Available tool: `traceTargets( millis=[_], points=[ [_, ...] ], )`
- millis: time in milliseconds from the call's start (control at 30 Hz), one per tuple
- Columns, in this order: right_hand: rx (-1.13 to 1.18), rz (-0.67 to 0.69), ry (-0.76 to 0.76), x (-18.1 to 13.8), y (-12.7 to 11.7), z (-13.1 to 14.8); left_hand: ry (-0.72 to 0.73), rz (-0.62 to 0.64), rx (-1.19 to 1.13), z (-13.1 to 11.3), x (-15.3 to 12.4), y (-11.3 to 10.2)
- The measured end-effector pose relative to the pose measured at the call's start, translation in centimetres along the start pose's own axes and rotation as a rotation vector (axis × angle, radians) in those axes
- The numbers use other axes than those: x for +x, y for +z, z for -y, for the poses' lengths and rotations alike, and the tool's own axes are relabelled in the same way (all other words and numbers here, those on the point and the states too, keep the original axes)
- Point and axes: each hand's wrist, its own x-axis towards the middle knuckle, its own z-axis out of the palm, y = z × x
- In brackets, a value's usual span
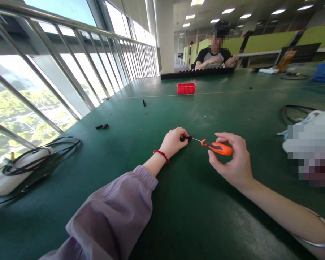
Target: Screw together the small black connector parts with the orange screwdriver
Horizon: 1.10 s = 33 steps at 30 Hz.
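My left hand point(176, 139) rests on the green table and pinches a small black part point(186, 138) whose exact kind I cannot make out. A screwdriver point(217, 147) with an orange and dark grey handle points left, its thin metal shaft reaching the black part. Around the handle's rear end is my right hand point(234, 159), with the handle's butt against it. The thumb and index finger stand apart from the handle's sides. Whether the tip sits in a screw is too small to tell.
Small black pieces point(102, 126) lie on the left, another black piece point(144, 103) farther back. A red basket point(186, 88) stands beyond. Coiled cables lie over a white object point(21, 168) by the railing. A person point(216, 50) sits across the table behind a long black strip point(197, 73).
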Motion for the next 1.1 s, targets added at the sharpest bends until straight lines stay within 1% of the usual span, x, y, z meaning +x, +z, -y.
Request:
traceTargets(
  millis=[100,167,300,467,633,767,867,933,1033,1100],
  points=[
    [-0.006,0.065,0.021,0.00,0.04,-0.07,0.007,0.012,0.010,0.07,0.03,-0.12],
    [-0.015,0.096,0.009,-0.01,0.09,-0.09,0.009,0.018,0.020,0.14,0.04,-0.25],
    [-0.016,0.060,0.018,0.03,0.19,-0.12,0.018,0.027,0.042,0.35,0.04,-0.56],
    [-0.012,0.129,0.059,-0.01,0.21,-0.15,0.022,0.020,0.041,0.52,-0.01,-0.67],
    [0.008,0.060,0.028,-0.01,0.14,-0.10,0.030,0.019,0.040,0.49,-0.03,-0.64],
    [-0.016,0.119,-0.003,-0.06,0.10,-0.13,0.028,0.016,0.035,0.46,-0.05,-0.65],
    [-0.017,0.089,-0.056,-0.05,0.09,-0.11,0.023,0.014,0.033,0.47,-0.06,-0.65],
    [-0.020,0.064,-0.054,-0.01,0.08,-0.11,0.023,0.018,0.033,0.47,-0.05,-0.66],
    [-0.039,0.111,-0.021,0.00,0.06,-0.14,0.019,0.019,0.035,0.44,-0.05,-0.68],
    [-0.043,0.127,-0.026,-0.01,0.05,-0.13,0.013,0.017,0.035,0.41,-0.05,-0.69]
  ],
)
